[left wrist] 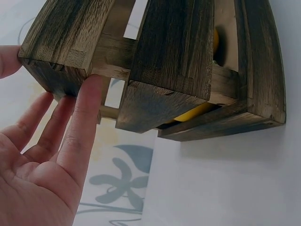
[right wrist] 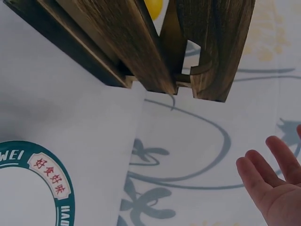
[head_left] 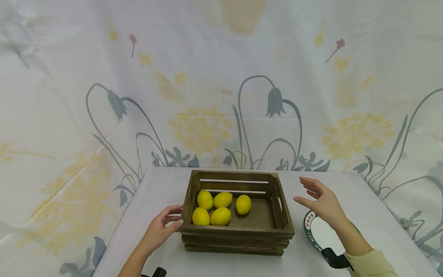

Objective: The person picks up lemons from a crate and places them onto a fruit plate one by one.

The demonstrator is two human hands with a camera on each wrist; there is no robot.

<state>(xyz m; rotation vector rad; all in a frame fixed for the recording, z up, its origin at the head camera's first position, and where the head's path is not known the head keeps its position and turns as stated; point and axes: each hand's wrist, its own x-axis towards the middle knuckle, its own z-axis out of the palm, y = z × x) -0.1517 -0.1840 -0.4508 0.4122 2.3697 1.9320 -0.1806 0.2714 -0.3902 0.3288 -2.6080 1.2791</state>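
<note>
A brown slatted wooden crate (head_left: 238,240) stands on the table, with several yellow lemons (head_left: 221,216) inside, mostly towards its left side. My left hand (head_left: 160,230) is at the crate's left end. Its fingertips touch the wood near the upper corner, and the fingers (left wrist: 81,127) look fairly straight in the left wrist view. My right hand (head_left: 322,202) hangs in the air to the right of the crate, fingers spread apart from the thumb, holding nothing. Below it lies a round white plate (head_left: 313,234) with a green patterned rim, partly hidden by the right forearm.
A white cloth covers the table (head_left: 162,188). Behind and around it hangs a pale curtain (head_left: 207,77) printed with grey and yellow flowers. The crate has slots in its far side and a handle hole in its right end.
</note>
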